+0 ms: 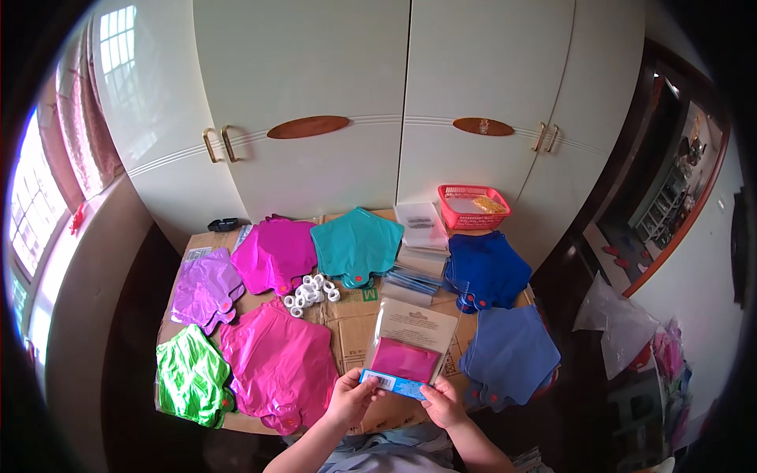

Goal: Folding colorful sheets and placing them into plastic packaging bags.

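Observation:
Between my hands is a clear plastic packet (415, 325) with a pale printed card and a folded pink foil piece inside. A blue strip (406, 386) with a barcode label runs along its lower edge. My left hand (353, 399) pinches the lower left corner, thumb on the strip. Gripping the lower right corner is my right hand (443, 401). The packet is held above the cardboard-covered table. Left of it lies a stack of large pink foil balloons (280, 359), and to its right a stack of grey-blue foil balloons (512, 355).
More flat foil stacks ring the table: green (192, 370), lilac (206, 285), magenta (274, 254), teal (357, 243) and dark blue (489, 270). White ribbon rolls (309, 294), blue strips (414, 280), clear bags (422, 225) and a red basket (474, 208) stand among them. Cabinets (315, 71) rise behind.

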{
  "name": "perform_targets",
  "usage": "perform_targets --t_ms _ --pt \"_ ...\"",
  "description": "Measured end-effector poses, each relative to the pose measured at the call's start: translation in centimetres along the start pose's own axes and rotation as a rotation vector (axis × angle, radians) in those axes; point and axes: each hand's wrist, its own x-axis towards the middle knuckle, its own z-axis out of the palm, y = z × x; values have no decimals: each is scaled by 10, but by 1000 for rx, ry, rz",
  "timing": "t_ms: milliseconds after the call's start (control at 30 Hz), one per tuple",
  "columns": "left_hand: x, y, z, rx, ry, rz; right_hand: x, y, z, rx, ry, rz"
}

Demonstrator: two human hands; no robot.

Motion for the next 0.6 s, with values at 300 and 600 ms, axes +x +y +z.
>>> perform_targets --t_ms 300,600 --pt "1 -3 7 -44 54 101 -1 -3 3 -245 -100 -112" --pt "-2 2 6 53 49 68 -3 -10 6 -179 -36 -88"
